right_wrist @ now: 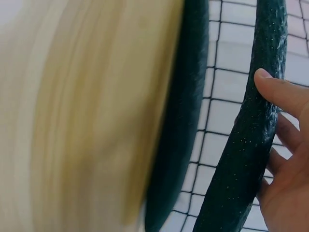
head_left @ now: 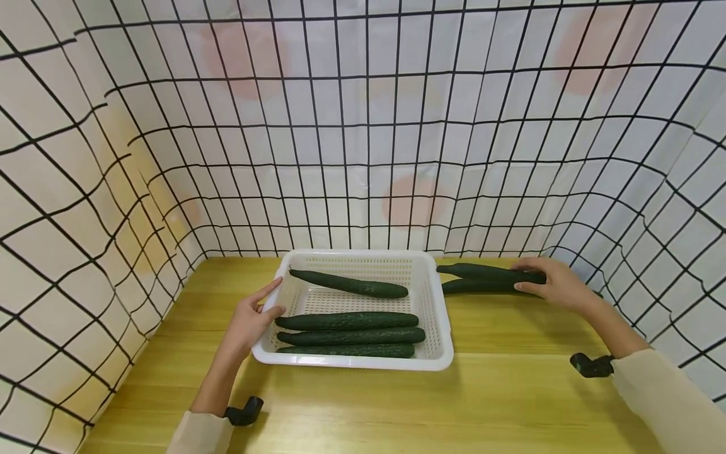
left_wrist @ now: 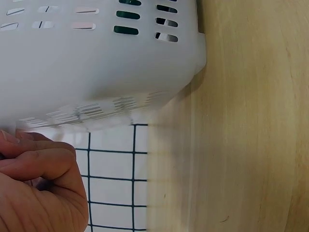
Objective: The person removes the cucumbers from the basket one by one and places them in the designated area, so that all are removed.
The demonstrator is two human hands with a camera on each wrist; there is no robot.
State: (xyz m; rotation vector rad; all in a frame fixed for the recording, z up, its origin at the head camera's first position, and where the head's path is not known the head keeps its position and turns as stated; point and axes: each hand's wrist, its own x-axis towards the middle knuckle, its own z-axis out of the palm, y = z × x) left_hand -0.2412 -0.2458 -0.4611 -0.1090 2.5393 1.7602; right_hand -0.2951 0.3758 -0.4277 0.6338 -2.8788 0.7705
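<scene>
A white perforated plastic basket [head_left: 442,362] stands mid-table; my left hand [head_left: 249,325] grips its left rim. In the left wrist view, the basket's outer wall [left_wrist: 120,63] fills the top, with the curled fingers [left_wrist: 43,162] beside it. One cucumber [head_left: 351,285] lies slanted at the back of the basket. Three more, including a front cucumber [head_left: 347,321], lie side by side nearer me. Right of the basket, my right hand [head_left: 553,285] holds a dark green cucumber [right_wrist: 241,150] between thumb and fingers. Another cucumber [right_wrist: 181,116] lies on the table beside it.
The wooden table [head_left: 351,410] extends in front of and on both sides of the basket. A black wire grid [head_left: 368,164] with pale sheeting behind it encloses the back and both sides. Small black wrist devices [head_left: 244,411] are on both arms.
</scene>
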